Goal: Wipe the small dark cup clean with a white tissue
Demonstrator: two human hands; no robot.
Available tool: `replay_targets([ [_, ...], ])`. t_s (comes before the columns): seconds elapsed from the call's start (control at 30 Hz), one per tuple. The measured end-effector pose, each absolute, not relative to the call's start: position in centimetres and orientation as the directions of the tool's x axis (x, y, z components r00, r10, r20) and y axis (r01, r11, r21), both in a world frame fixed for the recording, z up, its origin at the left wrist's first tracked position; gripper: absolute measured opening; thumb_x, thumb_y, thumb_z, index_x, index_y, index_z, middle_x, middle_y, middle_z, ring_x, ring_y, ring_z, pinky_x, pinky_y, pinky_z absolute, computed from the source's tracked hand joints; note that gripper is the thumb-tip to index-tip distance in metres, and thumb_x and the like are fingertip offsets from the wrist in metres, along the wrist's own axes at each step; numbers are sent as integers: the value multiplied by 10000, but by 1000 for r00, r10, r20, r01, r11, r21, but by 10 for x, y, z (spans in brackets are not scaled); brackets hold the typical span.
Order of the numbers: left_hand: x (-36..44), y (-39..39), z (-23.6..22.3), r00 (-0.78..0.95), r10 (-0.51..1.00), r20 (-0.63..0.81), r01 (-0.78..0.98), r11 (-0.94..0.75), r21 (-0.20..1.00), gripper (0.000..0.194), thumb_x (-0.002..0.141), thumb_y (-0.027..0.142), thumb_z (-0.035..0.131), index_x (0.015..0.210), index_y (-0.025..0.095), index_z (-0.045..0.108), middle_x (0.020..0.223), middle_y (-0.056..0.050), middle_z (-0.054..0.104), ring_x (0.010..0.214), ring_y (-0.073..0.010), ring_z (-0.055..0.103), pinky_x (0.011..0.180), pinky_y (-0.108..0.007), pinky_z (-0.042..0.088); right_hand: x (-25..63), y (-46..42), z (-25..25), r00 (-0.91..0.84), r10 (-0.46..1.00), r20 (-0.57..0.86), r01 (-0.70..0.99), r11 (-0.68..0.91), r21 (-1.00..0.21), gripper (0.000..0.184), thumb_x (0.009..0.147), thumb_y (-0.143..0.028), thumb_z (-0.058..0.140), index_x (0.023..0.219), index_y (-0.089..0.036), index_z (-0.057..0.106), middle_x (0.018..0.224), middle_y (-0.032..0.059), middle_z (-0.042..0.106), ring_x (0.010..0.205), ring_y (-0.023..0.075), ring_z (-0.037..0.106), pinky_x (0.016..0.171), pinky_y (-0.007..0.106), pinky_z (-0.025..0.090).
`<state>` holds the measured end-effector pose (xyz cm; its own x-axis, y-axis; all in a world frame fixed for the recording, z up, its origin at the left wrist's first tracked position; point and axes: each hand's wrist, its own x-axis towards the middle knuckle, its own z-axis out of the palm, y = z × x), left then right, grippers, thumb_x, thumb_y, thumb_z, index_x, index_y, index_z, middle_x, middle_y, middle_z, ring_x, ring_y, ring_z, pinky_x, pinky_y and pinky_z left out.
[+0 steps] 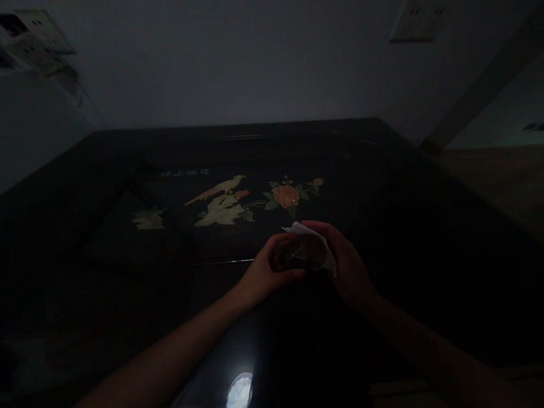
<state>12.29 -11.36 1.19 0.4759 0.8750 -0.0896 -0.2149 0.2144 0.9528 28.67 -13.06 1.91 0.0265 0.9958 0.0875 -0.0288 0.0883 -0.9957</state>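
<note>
hands [262,272] grip a glassy container [299,254], the right through white cloth [330,258], its contents too dark to tell.

The dark, glassy-looking object [296,254] was too dim to identify, its sides partly covered by the bare left hand [272,267], the bare right hand [344,261] and the thin, crumpled white sheet [316,238], whose far portion was hidden under the right fingers. Both forearms were cut off by the bottom edge, and the glossy black tabletop [221,290] sank into darkness at its right side, its left side running out of view. The small pale characters [184,172] were too faint to read fully, and the dark item at the upper left edge was cropped and indistinct.
</note>
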Motion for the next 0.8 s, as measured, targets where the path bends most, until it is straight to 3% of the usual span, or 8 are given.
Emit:
replay_targets([
  [0.2, 121, -114, 9, 440, 891, -109, -159, 197, 967, 597, 572, 200, 803, 1104, 195, 531, 1147, -82, 633, 1102, -261, 571, 965, -397, 427, 286, -143, 29, -149, 909, 388, 267, 415, -870, 333, 966, -335, 358, 1220, -271, 563, 1302, 42, 575, 1222, 197, 503, 1052, 382, 371],
  [0.33, 121, -115, 8, 428, 892, -146, -138, 223, 965, 626, 564, 215, 807, 1122, 202, 522, 1085, -67, 645, 1050, -259, 591, 927, -409, 448, 288, -143, 29, -260, 845, 468, 389, 535, -750, 335, 942, -293, 414, 1251, -273, 543, 1362, 64, 519, 1271, 220, 454, 1060, 431, 358],
  [0.47, 122, -114, 7, 436, 889, -138, -185, 239, 953, 612, 572, 180, 800, 1113, 199, 514, 1108, -71, 642, 1085, -258, 581, 950, -403, 438, 288, -138, 26, -186, 899, 396, 354, 437, -827, 322, 943, -350, 416, 1210, -264, 574, 1350, 62, 532, 1253, 218, 471, 1059, 417, 355],
  [0.6, 123, -114, 10, 475, 875, -93, -245, 234, 941, 602, 579, 138, 791, 1109, 198, 513, 1209, -90, 609, 1149, -256, 554, 985, -385, 419, 288, -130, 19, -89, 980, 179, 174, 192, -966, 382, 944, -465, 370, 1145, -248, 612, 1205, 44, 637, 1121, 196, 576, 987, 351, 421],
  [0.7, 123, -114, 13, 492, 863, -115, -229, 255, 939, 570, 589, 135, 785, 1091, 194, 522, 1222, -101, 605, 1138, -266, 563, 975, -399, 424, 289, -125, 12, -36, 999, 32, 76, 35, -996, 430, 915, -540, 381, 1066, -238, 647, 1073, 28, 690, 993, 195, 629, 878, 319, 476],
  [0.8, 123, -115, 14, 488, 864, -123, -229, 263, 937, 577, 579, 135, 788, 1089, 200, 527, 1224, -98, 605, 1144, -272, 558, 990, -414, 408, 287, -125, 11, -29, 999, -19, 3, -19, -1000, 455, 915, -556, 362, 1060, -235, 650, 1038, 27, 702, 942, 199, 645, 831, 321, 496],
])
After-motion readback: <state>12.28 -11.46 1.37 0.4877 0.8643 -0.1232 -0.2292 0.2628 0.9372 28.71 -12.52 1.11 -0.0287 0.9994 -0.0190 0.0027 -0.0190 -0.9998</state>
